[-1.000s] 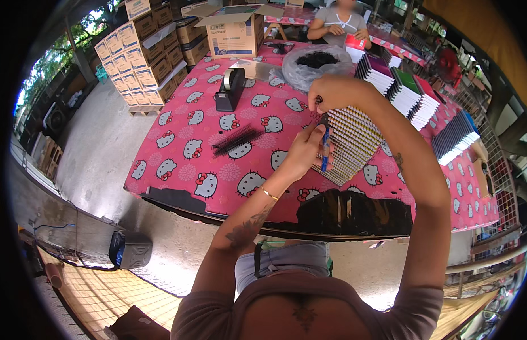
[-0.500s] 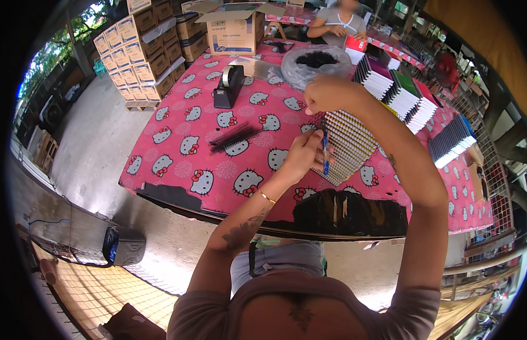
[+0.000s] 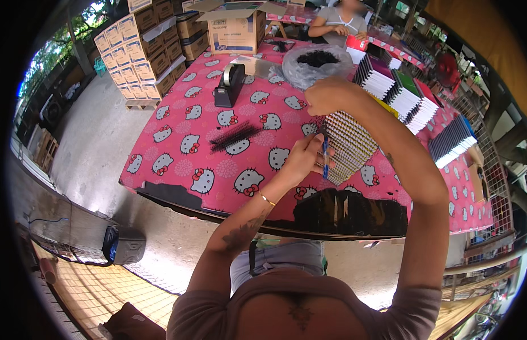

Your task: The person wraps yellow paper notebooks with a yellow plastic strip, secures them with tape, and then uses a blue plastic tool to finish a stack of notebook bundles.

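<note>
A thick stack of cream-coloured notebooks with rows of small punched holes along its face (image 3: 349, 145) stands tilted above the near right part of the table covered in a pink cartoon-cat cloth (image 3: 178, 127), held up between the two hands. Its blue lower edge shows just beside the left palm. The right hand (image 3: 329, 94) is closed over the stack's top far corner, fingers curled around it. The left hand (image 3: 306, 157) presses against the stack's near left side, fingers bent and pinching at the blue edge; whether it holds some small thing there as well cannot be told.

A black comb-like plastic binding strip (image 3: 235, 136) lies flat in the middle of the table, well apart from the hands. A black tape dispenser (image 3: 229, 85) stands toward the far left part of the table. Behind the right hand sits a clear plastic bag filled with black pieces (image 3: 319, 62), near the far edge. Along the right edge, rows of bound notebooks with purple, green and white covers (image 3: 400, 90) stand on end, and another dark row of notebooks (image 3: 451, 141) lies further right. An open brown cardboard box (image 3: 236, 28) stands at the far edge, with stacked cartons on a pallet (image 3: 140, 54) beyond the far left corner. A dark heap of black bindings (image 3: 348, 212) sits at the near edge, directly below the stack. Another person in a grey top (image 3: 341, 17) sits beyond the far edge.
</note>
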{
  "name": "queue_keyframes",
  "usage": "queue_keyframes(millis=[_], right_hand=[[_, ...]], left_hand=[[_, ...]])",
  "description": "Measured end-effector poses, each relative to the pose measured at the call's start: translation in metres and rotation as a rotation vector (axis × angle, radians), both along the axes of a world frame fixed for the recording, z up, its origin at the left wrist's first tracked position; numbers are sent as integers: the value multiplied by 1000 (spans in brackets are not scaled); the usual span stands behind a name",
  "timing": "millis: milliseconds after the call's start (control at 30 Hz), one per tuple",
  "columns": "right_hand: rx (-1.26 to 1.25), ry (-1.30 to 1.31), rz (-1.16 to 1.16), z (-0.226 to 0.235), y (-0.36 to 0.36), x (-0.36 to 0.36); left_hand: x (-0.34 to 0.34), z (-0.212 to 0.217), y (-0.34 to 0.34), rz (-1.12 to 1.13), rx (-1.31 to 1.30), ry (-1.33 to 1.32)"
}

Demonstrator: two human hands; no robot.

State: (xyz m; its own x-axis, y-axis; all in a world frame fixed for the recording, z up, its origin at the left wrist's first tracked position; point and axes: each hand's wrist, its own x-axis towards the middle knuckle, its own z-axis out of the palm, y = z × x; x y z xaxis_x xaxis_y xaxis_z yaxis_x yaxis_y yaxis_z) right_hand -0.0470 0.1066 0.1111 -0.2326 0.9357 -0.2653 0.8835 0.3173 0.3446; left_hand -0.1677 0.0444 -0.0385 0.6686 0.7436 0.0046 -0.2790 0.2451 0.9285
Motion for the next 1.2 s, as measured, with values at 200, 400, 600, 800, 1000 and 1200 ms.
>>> queue_keyframes(millis=[200,400,600,800,1000,1200], right_hand=[[-111,-139,30,7,-7,-8],[36,-6,21,-4,-5,4],[-25,-77,46,-9,-5,-12],[-47,-191,114,-13,-11,-13],[51,-97,92,-25,-12,-17],[-39,-174,111,-32,-8,-21]], left_hand=[[-2,2,8,-23,62,45],[-1,-3,-5,-25,1,39],[0,-7,2,17,-34,27],[-1,-1,1,-10,29,84],[-7,-14,-8,-7,-2,69],[-3,-13,0,15,-3,67]])
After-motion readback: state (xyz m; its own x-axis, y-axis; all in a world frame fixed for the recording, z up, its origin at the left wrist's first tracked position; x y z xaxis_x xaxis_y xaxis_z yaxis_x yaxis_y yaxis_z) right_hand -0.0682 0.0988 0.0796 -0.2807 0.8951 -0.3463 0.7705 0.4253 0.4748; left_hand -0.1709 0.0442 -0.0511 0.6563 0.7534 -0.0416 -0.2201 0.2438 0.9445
